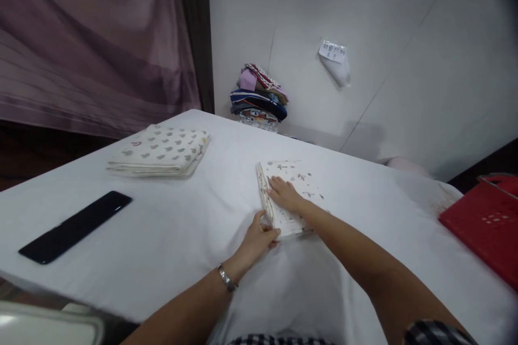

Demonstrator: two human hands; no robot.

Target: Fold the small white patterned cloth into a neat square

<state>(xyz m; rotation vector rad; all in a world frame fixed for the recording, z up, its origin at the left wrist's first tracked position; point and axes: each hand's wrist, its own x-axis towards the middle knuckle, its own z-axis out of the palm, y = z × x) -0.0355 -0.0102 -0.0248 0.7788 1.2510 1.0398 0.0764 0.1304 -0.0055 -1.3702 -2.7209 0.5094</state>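
Observation:
A folded white cloth [301, 179] with small brown plant-like prints lies on the white-covered table, its layered edge facing left. My right hand [285, 194] rests flat on top of it, fingers stretched toward that edge. At the cloth's near left corner is my left hand [257, 240], with a silver band at the wrist; its thumb and fingers close around the corner, and some fingertips are hidden. Farther left lies another folded cloth [165, 145], thicker, cream with grey leaf-like prints.
A black phone-like slab [76, 226] lies on the white tabletop [182, 259] at left. A red bag [485, 221] is at the right edge. Beyond the far edge are a stack of folded fabrics [259, 97] and a labelled plastic packet [335, 62]. A mauve curtain [97, 38] hangs at left.

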